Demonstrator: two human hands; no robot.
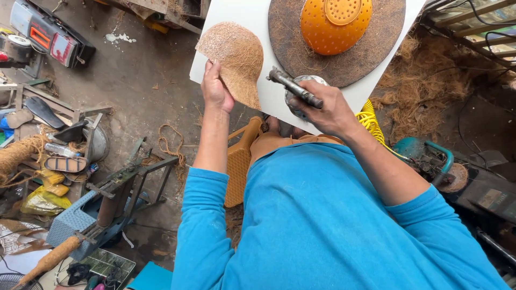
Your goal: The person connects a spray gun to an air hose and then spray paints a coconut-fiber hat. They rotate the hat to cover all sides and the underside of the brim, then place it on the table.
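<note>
1. The left hand (216,88) holds a coir fibre bowl (235,60) by its lower edge, fingers curled behind it and thumb in front; the piece stands tilted above the fingertips, over the white board (236,16).
2. The right hand (328,110) is wrapped around a metal air tool (294,88); its nozzle points away from the knuckles toward the bowl, just apart from it.
3. Risk, as judged: the grip is only at the rim, so the bowl could twist or slip (the fibre looks loose).
4. Beyond the right fingers, an orange perforated colander (334,21) sits dome-up on a round fibre mat (376,45); contents cannot be told.
</note>
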